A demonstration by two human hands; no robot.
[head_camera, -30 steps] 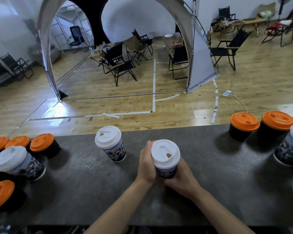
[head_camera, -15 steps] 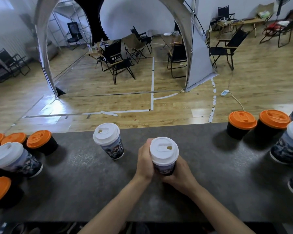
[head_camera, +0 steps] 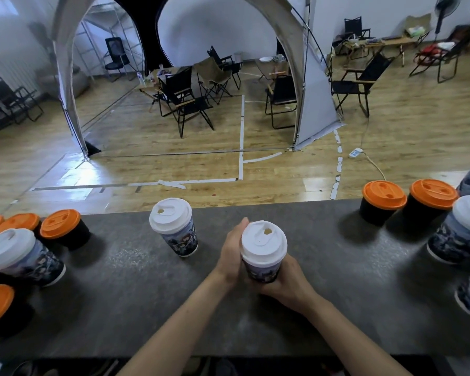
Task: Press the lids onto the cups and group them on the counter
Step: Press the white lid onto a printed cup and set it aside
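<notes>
A printed paper cup with a white lid point(head_camera: 263, 246) stands at the middle of the dark counter point(head_camera: 337, 289). My left hand point(head_camera: 231, 253) wraps its left side and my right hand point(head_camera: 288, 280) cups its lower right side; both grip it. A second white-lidded printed cup point(head_camera: 174, 229) stands upright just to the left, apart from my hands.
Black cups with orange lids point(head_camera: 61, 227) and a white-lidded cup point(head_camera: 17, 256) cluster at the left end. Two orange-lidded black cups point(head_camera: 383, 200) and more printed cups point(head_camera: 461, 234) stand at the right end. Beyond the counter's far edge lies wood floor with folding chairs.
The held cup's lid hole has turned from the near side toward the far side between my hands. The view has shifted slightly; other cups stay put.
</notes>
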